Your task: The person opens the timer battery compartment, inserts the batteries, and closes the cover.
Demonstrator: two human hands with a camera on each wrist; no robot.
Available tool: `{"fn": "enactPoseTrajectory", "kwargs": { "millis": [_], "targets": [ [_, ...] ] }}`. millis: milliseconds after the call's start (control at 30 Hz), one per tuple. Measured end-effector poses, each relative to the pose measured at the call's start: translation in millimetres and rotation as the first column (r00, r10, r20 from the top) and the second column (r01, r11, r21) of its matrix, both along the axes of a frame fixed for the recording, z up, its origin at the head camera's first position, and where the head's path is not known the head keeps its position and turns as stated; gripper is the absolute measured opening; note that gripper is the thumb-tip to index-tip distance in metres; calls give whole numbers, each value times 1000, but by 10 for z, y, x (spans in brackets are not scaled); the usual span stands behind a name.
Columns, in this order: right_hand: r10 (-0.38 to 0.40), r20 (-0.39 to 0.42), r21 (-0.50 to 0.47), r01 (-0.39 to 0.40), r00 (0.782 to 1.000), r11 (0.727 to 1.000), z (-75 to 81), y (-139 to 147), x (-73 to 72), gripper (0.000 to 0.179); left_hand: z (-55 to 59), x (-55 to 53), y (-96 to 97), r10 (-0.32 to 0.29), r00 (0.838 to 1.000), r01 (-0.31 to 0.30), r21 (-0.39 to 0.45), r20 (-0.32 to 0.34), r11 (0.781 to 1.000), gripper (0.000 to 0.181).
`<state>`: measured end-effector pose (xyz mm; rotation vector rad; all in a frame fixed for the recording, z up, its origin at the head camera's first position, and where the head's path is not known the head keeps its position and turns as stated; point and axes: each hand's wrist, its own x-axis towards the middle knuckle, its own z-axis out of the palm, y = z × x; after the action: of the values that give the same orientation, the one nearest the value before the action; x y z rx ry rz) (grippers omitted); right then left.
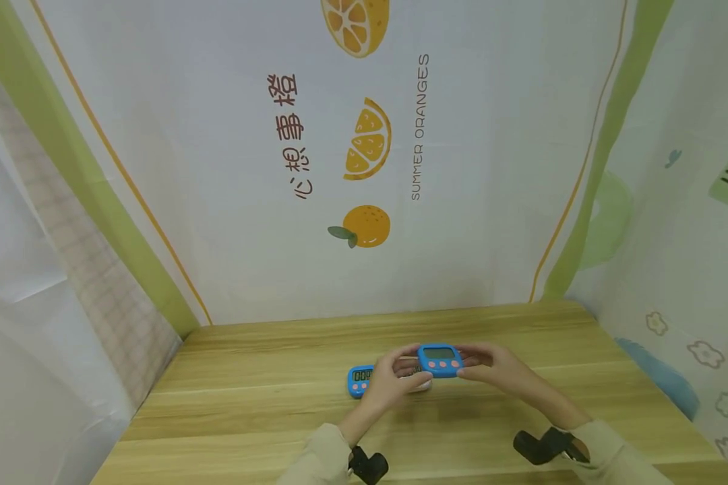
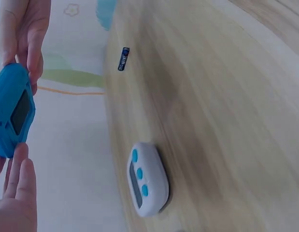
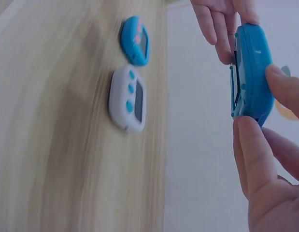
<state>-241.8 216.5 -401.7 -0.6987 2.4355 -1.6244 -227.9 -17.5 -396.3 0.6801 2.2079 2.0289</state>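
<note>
Both hands hold a blue timer (image 1: 439, 359) with pink buttons just above the wooden table (image 1: 249, 417). My left hand (image 1: 388, 380) pinches its left end and my right hand (image 1: 497, 367) grips its right end. In the left wrist view the blue timer (image 2: 14, 113) sits between the right hand's fingers (image 2: 23, 34) above and my left hand (image 2: 14, 193) below. In the right wrist view the blue timer (image 3: 253, 72) shows edge-on, pinched by my right hand (image 3: 265, 159) and the left hand's fingers (image 3: 219, 24).
A second blue timer (image 1: 360, 380) lies on the table left of the hands. Beside it lies a white timer (image 3: 128, 99) with blue buttons, mostly hidden under my left hand in the head view. A small dark battery (image 2: 123, 58) lies farther off. Printed cloth walls enclose the table.
</note>
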Motion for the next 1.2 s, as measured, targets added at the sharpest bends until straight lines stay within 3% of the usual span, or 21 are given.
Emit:
{"fn": "enactPoseTrajectory", "kwargs": {
  "millis": [100, 300, 600, 800, 1000, 1200],
  "targets": [
    [2, 25, -21, -2, 1000, 1000, 64, -89, 13, 53, 17, 7, -83, 17, 1000, -17, 25, 15, 1000, 49],
    [-2, 28, -20, 3, 1000, 1000, 107, -264, 0, 50, -97, -80, -213, 77, 995, -81, 60, 58, 995, 47],
    [-16, -11, -22, 16, 1000, 1000, 66, -470, -42, 50, -61, -61, -336, 162, 979, -171, 64, 126, 983, 43],
    [-52, -35, -48, 50, 998, 998, 45, -558, -60, 44, 32, 18, -338, 143, 966, -175, 140, 213, 975, 41],
    [-48, -18, -121, 45, 999, 992, 108, -625, -62, 35, -125, -44, -344, 108, 963, -157, 191, 245, 969, 44],
    [-90, 20, -121, 92, 996, 988, 275, -669, 22, 28, -164, -11, -319, 46, 971, -92, 190, 234, 977, 45]
  ]
}}
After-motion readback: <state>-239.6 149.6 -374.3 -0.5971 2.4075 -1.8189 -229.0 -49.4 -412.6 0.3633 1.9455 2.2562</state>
